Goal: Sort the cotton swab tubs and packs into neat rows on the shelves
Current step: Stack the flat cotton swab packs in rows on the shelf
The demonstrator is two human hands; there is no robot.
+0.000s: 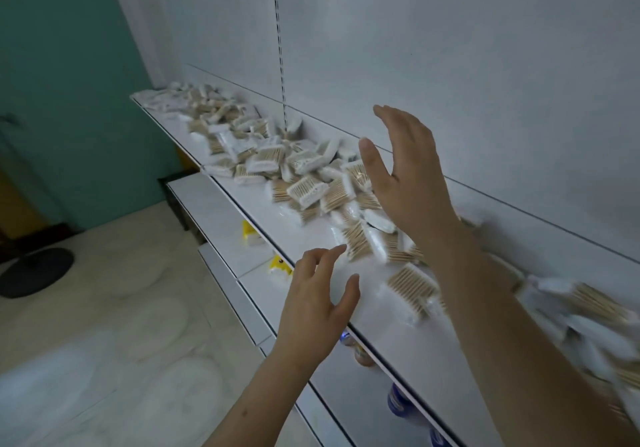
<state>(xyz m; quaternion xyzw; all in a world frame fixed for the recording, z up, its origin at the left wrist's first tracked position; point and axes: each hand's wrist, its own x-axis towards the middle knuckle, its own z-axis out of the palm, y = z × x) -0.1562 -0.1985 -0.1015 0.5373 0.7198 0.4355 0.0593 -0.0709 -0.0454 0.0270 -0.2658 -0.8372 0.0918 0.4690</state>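
both hands are raised over the top shelf [311,228] and hold nothing. the left hand [320,303] hovers above the shelf's front edge, its fingers loosely spread and a little bent, thumb out to the side. the right hand [407,173] is higher and further in, palm turned towards the left, fingers straight and together, thumb apart from them; it hangs over the heap without clearly touching any pack.

the cotton swab packs [304,190] lie in a jumbled heap along the back half of the white shelf, against the pale panelled wall [450,65]. they are small clear packs with tan sticks and white tips, tilted and overlapping in all directions, not in rows. the heap runs from the far left end of the shelf to the near right, where the packs [588,311] are blurred. one pack [412,290] lies a little apart, between the two forearms. the front strip of the shelf is bare and glossy.

below, lower shelves step out towards the floor [104,325]. yellow packets [249,233] show under the top shelf's edge, and blue-capped things [396,400], too blurred to name, sit lower on the near side. a dark round base [34,271] rests on the pale floor by the green wall [69,83].
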